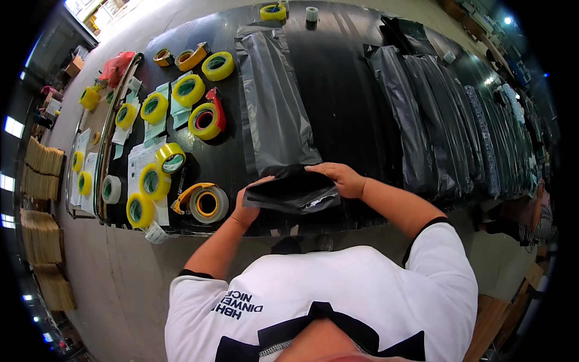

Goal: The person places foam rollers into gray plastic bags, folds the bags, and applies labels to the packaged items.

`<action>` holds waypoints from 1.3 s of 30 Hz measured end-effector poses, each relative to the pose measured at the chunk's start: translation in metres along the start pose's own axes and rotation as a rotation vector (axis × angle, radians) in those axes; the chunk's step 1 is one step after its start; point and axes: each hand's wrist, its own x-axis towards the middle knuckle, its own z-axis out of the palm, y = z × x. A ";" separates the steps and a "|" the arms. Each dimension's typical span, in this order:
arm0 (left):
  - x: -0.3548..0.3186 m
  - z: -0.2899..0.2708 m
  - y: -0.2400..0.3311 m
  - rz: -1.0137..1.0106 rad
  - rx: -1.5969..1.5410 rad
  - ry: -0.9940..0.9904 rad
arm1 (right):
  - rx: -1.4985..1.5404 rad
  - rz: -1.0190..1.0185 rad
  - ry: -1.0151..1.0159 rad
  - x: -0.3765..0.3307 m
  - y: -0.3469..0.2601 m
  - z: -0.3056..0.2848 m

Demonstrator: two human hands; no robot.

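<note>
A long black plastic bag stretches across the dark table toward me, its near mouth spread into a wide gap just over the front edge. My left hand is closed on the left rim of that mouth, with the fingertips partly hidden by the plastic. On the opposite side, my right hand grips the upper right rim, its thumb and fingers pinching the film. The inside of the bag looks dark, and I cannot make out any contents there.
Yellow tape rolls, a red tape dispenser and an orange-handled dispenser lie left on paper sheets. Long black bags sit in a row at right. A metal rail borders the left side; cardboard stacks stand beyond.
</note>
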 end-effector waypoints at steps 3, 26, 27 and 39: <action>0.001 0.016 0.005 -0.083 -0.164 0.256 | -0.038 -0.101 0.227 -0.003 -0.008 0.018; 0.134 0.017 -0.015 -0.623 -0.233 0.183 | -0.465 0.803 0.410 0.140 -0.020 0.022; 0.145 0.019 -0.012 -0.752 -0.560 0.249 | -0.458 0.873 0.424 0.146 -0.016 0.024; 0.186 0.157 0.073 -0.465 -0.621 0.130 | -0.295 0.807 0.626 0.029 -0.030 -0.081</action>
